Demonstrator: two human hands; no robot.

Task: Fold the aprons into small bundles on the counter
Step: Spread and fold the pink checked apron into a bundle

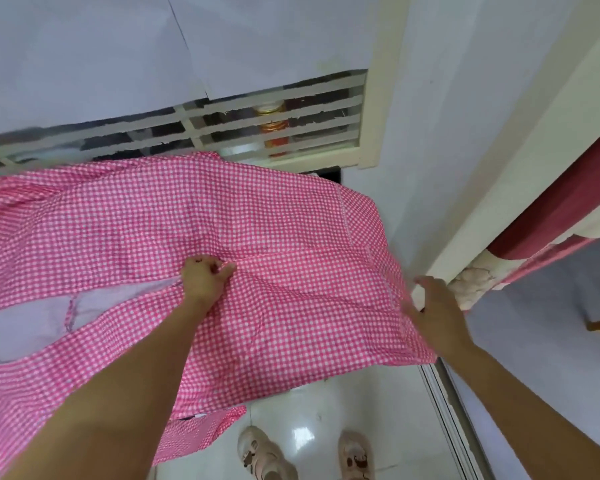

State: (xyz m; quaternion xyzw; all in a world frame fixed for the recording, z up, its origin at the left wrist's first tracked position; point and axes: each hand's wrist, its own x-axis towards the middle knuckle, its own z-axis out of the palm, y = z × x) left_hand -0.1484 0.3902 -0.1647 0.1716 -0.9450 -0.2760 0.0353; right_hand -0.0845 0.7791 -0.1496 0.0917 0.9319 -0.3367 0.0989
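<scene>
A pink-and-white checked apron (243, 216) lies spread wide across the counter and hangs over its front edge. My left hand (205, 275) pinches a fold of the cloth near the middle, fingers curled round it. At the apron's right edge my right hand (433, 306) is blurred, its fingers stretched out along the hem; whether it grips the cloth I cannot tell. A patch of pale counter (32, 317) shows through the apron's opening at the left.
A barred window (222, 123) with jars behind it stands just past the counter. A white wall and door frame (465, 202) rise at the right, with a red curtain (551, 209) beyond. Below are a glossy tiled floor (326, 410) and two feet in beige sandals (264, 455).
</scene>
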